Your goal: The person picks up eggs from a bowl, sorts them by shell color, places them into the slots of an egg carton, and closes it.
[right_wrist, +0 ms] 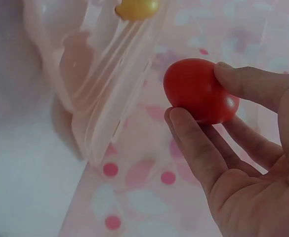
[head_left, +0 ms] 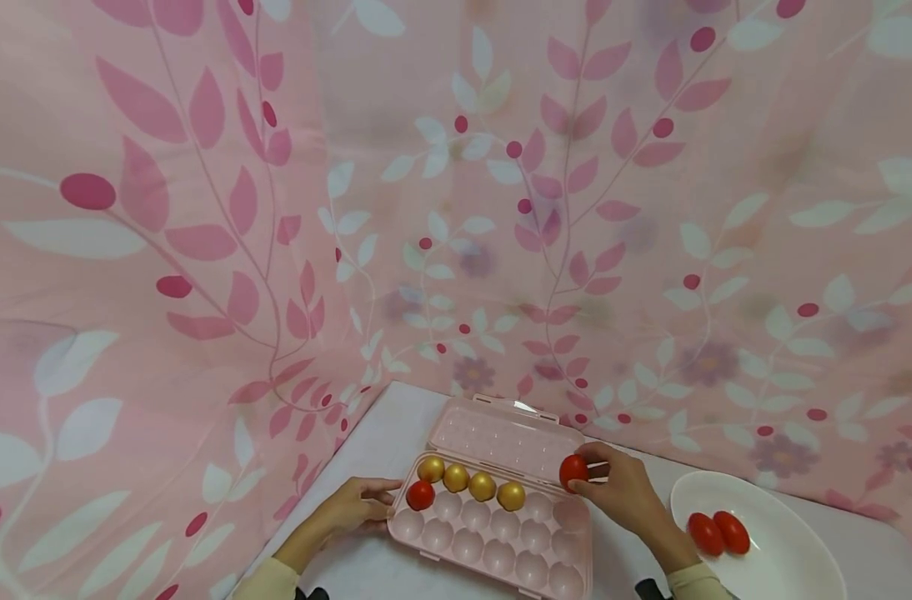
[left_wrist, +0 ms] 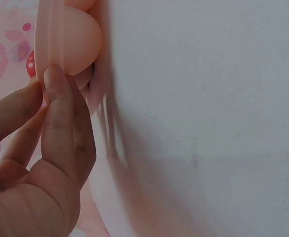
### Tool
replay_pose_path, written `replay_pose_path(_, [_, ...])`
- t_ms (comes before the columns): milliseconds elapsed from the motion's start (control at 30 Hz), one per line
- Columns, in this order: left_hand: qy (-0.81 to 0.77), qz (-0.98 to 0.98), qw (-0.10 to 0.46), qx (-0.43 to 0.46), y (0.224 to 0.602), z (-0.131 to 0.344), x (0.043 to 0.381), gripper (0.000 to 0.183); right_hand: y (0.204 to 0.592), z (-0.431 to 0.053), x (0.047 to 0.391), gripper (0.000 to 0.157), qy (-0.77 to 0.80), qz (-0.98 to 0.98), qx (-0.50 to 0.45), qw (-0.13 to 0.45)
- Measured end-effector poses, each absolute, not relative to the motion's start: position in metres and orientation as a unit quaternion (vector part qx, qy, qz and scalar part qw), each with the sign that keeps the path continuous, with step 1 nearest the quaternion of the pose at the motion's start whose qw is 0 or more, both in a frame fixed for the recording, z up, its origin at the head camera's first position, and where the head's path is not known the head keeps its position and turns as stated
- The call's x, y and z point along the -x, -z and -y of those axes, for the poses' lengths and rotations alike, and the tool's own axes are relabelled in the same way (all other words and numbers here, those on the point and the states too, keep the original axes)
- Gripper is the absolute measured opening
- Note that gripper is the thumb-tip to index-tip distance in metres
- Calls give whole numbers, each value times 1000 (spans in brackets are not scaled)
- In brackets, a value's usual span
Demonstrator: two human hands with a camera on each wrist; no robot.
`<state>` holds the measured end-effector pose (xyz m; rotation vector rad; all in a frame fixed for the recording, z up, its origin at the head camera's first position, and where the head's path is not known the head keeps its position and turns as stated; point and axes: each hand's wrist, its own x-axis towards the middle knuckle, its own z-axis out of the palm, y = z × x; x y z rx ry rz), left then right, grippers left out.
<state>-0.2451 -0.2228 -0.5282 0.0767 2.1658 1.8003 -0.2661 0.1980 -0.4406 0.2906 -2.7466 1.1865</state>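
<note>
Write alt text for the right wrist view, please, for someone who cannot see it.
A right hand pinches a red egg, clear of a pale pink tray holding a gold egg; pink floral fabric lies behind.

Room above front cups point(head_left: 468, 546), 4 gold eggs point(head_left: 482, 487) blocking behind, lid point(head_left: 486, 435) beyond perhaps tilted

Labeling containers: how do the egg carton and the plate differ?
The egg carton is pink; the plate is white. The carton has rows of cups and an open lid; the plate is smooth and rounded. The carton holds four gold eggs and one red egg; the plate, two red eggs. Both hold red eggs.
</note>
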Motion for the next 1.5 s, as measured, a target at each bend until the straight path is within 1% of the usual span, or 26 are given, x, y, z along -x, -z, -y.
replay_pose_path(233, [-632, -757, 163, -27, 530, 225, 246, 49, 450, -163, 266, 39, -437, 888, -135, 52])
replay_pose_path(433, [-633, -756, 165, -30, 532, 224, 247, 49, 456, -142, 268, 38, -452, 874, -177, 34])
replay_pose_path(867, [-633, -756, 162, -28, 529, 222, 246, 48, 463, -99, 266, 36, -514, 827, -227, -5])
replay_pose_path(1067, [-635, -755, 160, -26, 529, 223, 247, 48, 467, -80, 267, 32, -504, 829, -242, -6])
replay_pose_path(1300, [-641, -751, 157, -24, 531, 225, 247, 49, 483, -60, 268, 33, -487, 839, -241, -37])
replay_pose_path(1500, [-646, -746, 159, -32, 534, 224, 246, 49, 493, -49, 266, 34, -462, 852, -242, -31])
